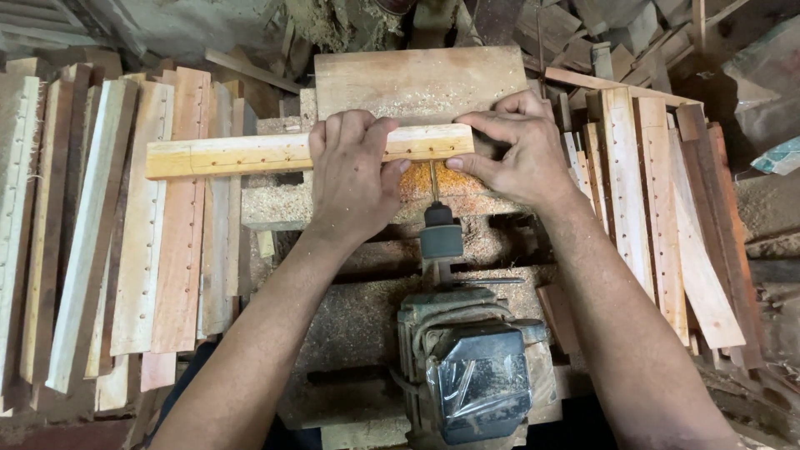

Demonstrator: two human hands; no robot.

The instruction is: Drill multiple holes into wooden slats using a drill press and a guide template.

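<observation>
Left hand (pixel 350 179) grips wooden slat (pixel 250 153) | right hand (pixel 521 150) pinches slat end | drill bit (pixel 433 179) beneath

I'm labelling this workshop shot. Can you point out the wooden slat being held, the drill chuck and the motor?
wooden slat (pixel 225 155): head view, on its bare left half.
drill chuck (pixel 441 240): head view, on its dark barrel.
motor (pixel 477 379): head view, on its plastic-wrapped housing.

Rough wooden table (pixel 333 329) thick with sawdust. Stacks of drilled slats (pixel 125 250) piled left, more slats (pixel 658 200) fanned right. Offcuts and scrap wood (pixel 600 33) heaped along top edge, sawdust mound (pixel 342 21) beside. Dusty floor (pixel 762 204) at right. Light dim, even; corners in shadow.
</observation>
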